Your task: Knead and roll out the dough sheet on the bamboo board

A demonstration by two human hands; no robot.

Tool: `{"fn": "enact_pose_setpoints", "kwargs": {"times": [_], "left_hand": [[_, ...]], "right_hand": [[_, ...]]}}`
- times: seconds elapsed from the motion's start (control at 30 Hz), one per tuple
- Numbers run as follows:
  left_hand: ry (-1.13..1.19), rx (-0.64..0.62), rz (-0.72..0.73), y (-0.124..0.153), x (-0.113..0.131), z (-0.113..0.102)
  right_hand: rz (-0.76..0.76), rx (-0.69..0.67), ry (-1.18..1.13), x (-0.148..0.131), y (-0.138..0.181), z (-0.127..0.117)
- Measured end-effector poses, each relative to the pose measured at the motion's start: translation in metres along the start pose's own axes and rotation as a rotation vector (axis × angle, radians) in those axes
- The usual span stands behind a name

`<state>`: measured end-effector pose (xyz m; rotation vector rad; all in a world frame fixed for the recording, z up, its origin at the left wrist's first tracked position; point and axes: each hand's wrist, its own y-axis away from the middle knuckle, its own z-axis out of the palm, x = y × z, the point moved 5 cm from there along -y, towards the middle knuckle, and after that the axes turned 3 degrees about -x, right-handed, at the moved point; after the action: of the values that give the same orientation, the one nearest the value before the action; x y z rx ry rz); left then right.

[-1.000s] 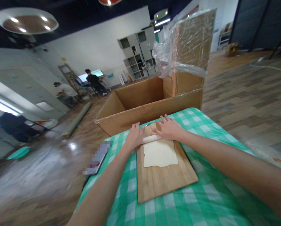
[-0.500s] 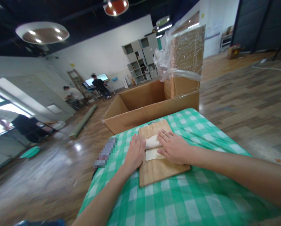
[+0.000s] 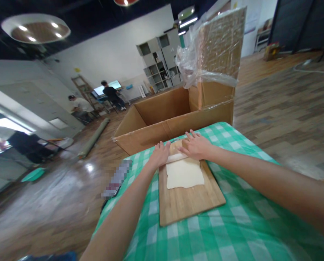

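A flat pale sheet of dough lies on a wooden cutting board set on a green-and-white checked tablecloth. At the dough's far edge lies a pale rolling pin. My left hand presses flat on the pin's left end with fingers stretched out. My right hand lies flat over its right end, fingers spread.
A large open cardboard box stands just beyond the table's far edge, with a plastic-wrapped carton at its right. A blurred dark flat object lies at the table's left edge. People stand far off at the left. Wooden floor surrounds the table.
Both hands pushed the rolling pin from the middle of the board to its far end. The dough now lies uncovered and flat behind the pin.
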<state>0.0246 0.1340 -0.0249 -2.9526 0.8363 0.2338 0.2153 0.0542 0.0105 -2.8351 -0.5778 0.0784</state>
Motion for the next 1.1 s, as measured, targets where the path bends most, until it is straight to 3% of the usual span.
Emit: {"fn": "enact_pose_setpoints", "kwargs": {"times": [0.17,0.33,0.53,0.63,0.8,0.97,1.1], "left_hand": [[-0.035,0.061,0.023,0.019,0.007,-0.004],[-0.033,0.106,0.062,0.069,0.022,-0.01],[0.123,0.214,0.03,0.144,0.048,-0.019],[0.127,0.193,0.042,0.155,0.056,-0.022],[-0.028,0.062,-0.053,0.109,0.044,-0.025],[-0.132,-0.002,-0.004,0.039,0.019,-0.021],[-0.136,-0.016,0.018,0.007,0.002,-0.014]], "right_hand": [[0.001,0.02,-0.007,-0.004,0.004,0.0],[-0.002,0.051,-0.051,-0.022,0.034,-0.008],[-0.138,0.052,-0.124,-0.045,0.092,-0.016],[-0.161,0.052,-0.17,-0.045,0.1,-0.017],[-0.058,-0.02,-0.184,-0.029,0.053,-0.009],[0.086,-0.131,-0.185,-0.005,-0.007,0.003],[0.128,-0.196,-0.206,0.008,-0.031,0.013]]}}
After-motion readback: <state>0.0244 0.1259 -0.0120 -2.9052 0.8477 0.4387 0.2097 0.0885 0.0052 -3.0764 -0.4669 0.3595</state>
